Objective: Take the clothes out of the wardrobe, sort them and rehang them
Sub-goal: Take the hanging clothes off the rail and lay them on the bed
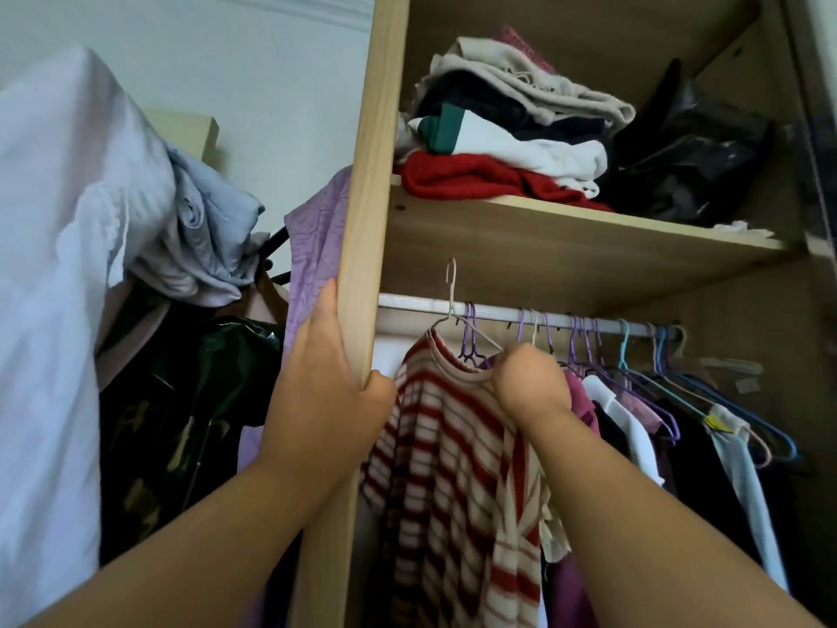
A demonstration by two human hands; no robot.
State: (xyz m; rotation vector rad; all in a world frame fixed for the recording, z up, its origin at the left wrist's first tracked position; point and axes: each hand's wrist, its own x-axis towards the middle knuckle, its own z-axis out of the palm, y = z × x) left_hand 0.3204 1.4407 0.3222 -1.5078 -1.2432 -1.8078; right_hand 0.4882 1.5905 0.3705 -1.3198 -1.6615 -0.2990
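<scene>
A red-and-cream striped top hangs on a pale wire hanger at the left end of the wardrobe rail. My right hand grips the top's neckline and the hanger's right shoulder. The hanger's hook stands above the rail, tilted. My left hand wraps round the front edge of the wardrobe's wooden side panel, thumb inside. To the right, several more garments hang on purple and blue hangers along the rail.
A shelf above the rail bears folded clothes, red at the bottom, and a black bag. Left of the wardrobe, a rack carries a lilac top, grey-blue cloth, dark shiny garments and white fabric.
</scene>
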